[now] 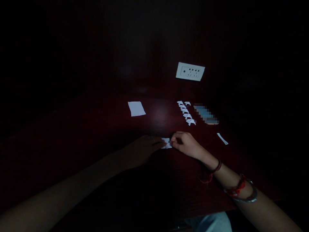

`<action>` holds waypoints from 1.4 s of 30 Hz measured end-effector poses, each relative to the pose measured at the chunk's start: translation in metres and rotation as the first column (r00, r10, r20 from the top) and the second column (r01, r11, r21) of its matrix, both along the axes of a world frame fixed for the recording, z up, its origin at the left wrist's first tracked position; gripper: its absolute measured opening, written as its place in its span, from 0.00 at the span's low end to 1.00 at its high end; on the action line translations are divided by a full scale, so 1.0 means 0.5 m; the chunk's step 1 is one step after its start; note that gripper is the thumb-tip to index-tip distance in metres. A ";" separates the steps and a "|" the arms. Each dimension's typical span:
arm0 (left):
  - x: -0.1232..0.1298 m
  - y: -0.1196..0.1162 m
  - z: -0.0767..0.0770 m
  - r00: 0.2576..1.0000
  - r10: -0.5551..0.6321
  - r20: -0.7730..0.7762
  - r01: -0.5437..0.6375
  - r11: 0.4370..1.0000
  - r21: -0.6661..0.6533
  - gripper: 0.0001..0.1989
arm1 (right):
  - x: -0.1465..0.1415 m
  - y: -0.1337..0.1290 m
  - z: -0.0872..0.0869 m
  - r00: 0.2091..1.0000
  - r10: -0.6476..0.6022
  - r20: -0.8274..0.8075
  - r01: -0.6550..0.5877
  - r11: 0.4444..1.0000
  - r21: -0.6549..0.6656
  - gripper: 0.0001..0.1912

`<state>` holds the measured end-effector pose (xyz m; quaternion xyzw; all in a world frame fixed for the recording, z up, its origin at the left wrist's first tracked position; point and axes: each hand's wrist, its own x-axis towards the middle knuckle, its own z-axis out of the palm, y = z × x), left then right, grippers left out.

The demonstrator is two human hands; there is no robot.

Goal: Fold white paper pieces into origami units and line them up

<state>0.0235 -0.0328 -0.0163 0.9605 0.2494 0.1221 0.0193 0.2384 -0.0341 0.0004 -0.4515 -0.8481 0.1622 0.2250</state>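
Observation:
A small piece of folded white paper (166, 145) lies on the dark red table between my hands. My left hand (145, 148), with a ring on one finger, holds its left edge, fingertips and thumb over the paper. At its right edge, my right hand (187, 144) has thumb and fingers curled in a pinch on the paper. Beyond my right hand, several folded white paper pieces (185, 111) run in a row, one more piece (187, 103) beside the row's far end. Farther left lies a flat stack of white paper (136, 109).
A phone (206, 114) with a blurred screen lies right of the folded row. Nearer me on the right is a narrow white paper strip (222, 138). A white wall socket (190, 71) sits above the table's back. The surroundings are very dark.

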 end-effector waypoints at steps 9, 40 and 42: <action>0.001 0.000 0.004 0.999 -0.047 0.014 0.047 0.999 0.014 0.29 | -0.004 0.007 -0.003 0.999 -0.043 -0.011 0.042 0.998 -0.040 0.03; 0.028 -0.005 0.024 0.998 0.033 -0.061 -0.028 0.996 0.082 0.21 | 0.028 -0.004 0.001 0.974 0.215 0.065 -0.222 0.966 0.132 0.11; 0.028 -0.005 0.024 0.998 0.021 -0.059 -0.016 0.997 0.076 0.22 | 0.034 -0.009 0.004 0.960 0.241 0.145 -0.261 0.956 0.135 0.13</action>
